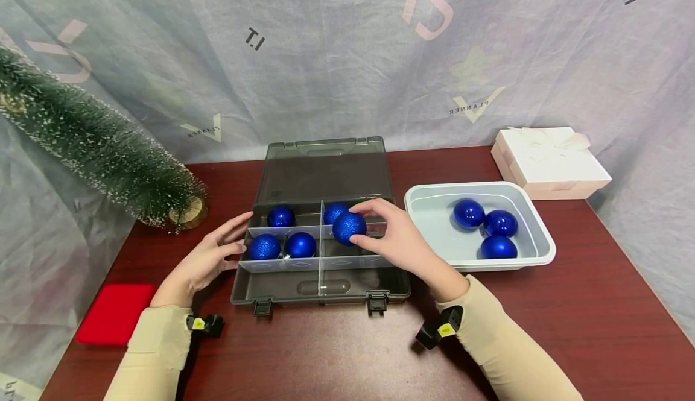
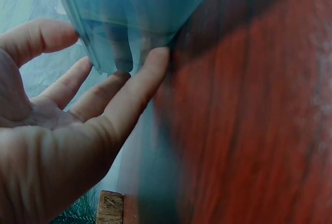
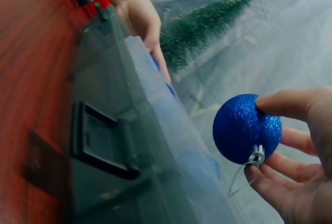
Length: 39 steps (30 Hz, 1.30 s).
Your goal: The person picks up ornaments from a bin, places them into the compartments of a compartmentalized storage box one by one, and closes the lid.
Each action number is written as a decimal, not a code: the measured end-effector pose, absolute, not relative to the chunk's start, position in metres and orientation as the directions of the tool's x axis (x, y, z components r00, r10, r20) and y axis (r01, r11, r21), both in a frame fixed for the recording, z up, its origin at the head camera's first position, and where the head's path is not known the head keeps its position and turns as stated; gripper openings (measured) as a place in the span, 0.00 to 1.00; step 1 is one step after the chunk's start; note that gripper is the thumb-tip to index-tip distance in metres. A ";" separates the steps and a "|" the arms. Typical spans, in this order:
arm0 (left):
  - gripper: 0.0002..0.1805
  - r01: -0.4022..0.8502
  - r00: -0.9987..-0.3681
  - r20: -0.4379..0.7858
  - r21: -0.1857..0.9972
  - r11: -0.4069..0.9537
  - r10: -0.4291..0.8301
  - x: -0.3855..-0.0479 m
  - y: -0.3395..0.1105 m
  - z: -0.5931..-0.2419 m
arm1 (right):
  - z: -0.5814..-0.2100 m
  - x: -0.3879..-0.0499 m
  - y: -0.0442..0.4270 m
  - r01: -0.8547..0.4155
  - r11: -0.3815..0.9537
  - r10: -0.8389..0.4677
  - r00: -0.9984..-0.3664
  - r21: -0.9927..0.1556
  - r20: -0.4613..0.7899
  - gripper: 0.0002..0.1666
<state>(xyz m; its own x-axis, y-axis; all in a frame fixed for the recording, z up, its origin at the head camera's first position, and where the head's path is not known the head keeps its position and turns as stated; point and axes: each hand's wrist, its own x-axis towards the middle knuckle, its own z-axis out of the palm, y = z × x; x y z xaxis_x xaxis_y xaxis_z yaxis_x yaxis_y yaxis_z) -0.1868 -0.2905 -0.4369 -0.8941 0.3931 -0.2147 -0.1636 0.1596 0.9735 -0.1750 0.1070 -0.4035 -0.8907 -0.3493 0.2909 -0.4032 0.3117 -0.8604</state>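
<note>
A translucent grey compartment case [image 1: 288, 295] stands with its lid [image 1: 326, 175] tipped back. My right hand [image 1: 400, 238] pinches a glittery blue bauble [image 1: 350, 228] above the right compartments; its silver cap and hanging string show in the right wrist view. Behind it, another glittery bauble [image 1: 333, 211] sits in the back right compartment, partly hidden. On the left side of the case are a shiny bauble [image 1: 281, 215] at the back and, in the middle row, a glittery one [image 1: 263, 246] beside a matte one [image 1: 301, 245]. With loosely extended fingers, my left hand [image 2: 67, 125] touches the case's left side.
Right of the case, a white tub [image 1: 431, 226] holds three shiny blue baubles [image 1: 499, 224]. A pale gift box [image 1: 554, 163] with a bow is at the back right. At left are a small frosted tree [image 1: 103, 142] and a red square object [image 1: 116, 313].
</note>
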 end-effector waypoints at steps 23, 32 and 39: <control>0.40 -0.168 -0.896 -0.219 0.972 0.162 0.387 -0.187 -0.291 -0.438 | -0.425 -0.173 0.089 -0.488 0.500 -0.399 -0.863 -0.716 0.310 0.26; 0.40 -0.168 -0.895 -0.219 0.972 0.162 0.389 -0.188 -0.290 -0.437 | -0.425 -0.172 0.089 -0.486 0.496 -0.407 -0.862 -0.720 0.301 0.25; 0.39 -0.166 -0.894 -0.218 0.972 0.164 0.391 -0.187 -0.291 -0.438 | -0.421 -0.170 0.093 -0.486 0.463 -0.392 -0.862 -0.741 0.321 0.19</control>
<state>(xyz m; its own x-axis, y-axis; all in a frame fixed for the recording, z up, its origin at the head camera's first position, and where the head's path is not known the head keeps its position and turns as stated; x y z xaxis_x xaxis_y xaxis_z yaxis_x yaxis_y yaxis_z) -0.1873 -0.2912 -0.4376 -0.8940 0.3912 -0.2184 -0.1657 0.1643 0.9724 -0.1702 0.0931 -0.4212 -0.8624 -0.3917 0.3208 -0.4860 0.4627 -0.7415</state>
